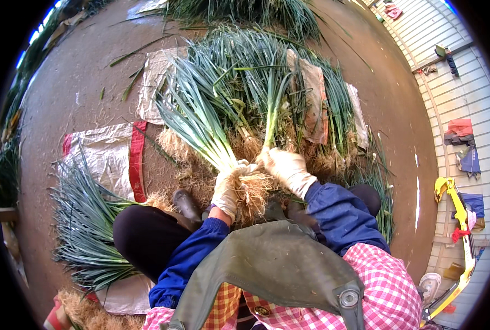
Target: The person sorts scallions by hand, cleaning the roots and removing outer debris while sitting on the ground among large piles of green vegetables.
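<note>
My left hand [226, 193], in a pale work glove, is closed round the white lower ends of a bunch of green onions [211, 135]. Their leaves fan up and to the left, and the tangled roots [252, 195] hang beside the glove. My gloved right hand [290, 169], slightly blurred, closes at the base of another green onion [271, 124], which stands upright against the large pile [250, 63]; its fingertips are partly hidden. Both hands are close together in front of the pile, above my bent knees.
More green onions [94, 225] lie at my left by a white sack with red edges [105, 151]. Another heap [256, 14] lies farther off on the brown floor [63, 91]. Sacks [311, 99] lie among the pile. A yellow metal bar [465, 242] stands by the right wall.
</note>
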Available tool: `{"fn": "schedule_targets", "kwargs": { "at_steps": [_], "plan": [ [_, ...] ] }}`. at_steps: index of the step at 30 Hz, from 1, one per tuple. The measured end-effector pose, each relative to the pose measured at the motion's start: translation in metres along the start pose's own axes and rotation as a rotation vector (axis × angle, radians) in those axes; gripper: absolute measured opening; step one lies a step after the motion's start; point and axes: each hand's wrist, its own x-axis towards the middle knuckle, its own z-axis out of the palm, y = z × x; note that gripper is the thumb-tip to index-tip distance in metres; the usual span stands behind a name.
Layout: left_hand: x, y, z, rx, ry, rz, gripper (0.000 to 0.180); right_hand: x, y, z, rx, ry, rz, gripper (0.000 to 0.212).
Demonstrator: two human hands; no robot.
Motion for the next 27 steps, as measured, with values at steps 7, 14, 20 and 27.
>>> {"fn": "schedule_targets", "kwargs": {
  "at_steps": [7,14,20,27],
  "plan": [
    [0.007,-0.031,-0.003,0.002,0.031,-0.175,0.012,-0.006,0.022,0.050,0.427,-0.269,-0.286,0.032],
    [0.006,-0.036,-0.001,0.085,-0.023,-0.151,0.018,0.035,0.051,0.021,1.267,-0.292,0.517,0.060],
    [0.007,-0.031,0.002,-0.002,-0.097,-0.219,0.019,0.038,0.027,0.055,1.566,0.061,0.073,0.023],
    [0.011,-0.033,0.002,-0.170,-0.132,-0.305,0.021,0.026,0.021,0.048,1.524,-0.029,0.375,0.029]
  ]
}}
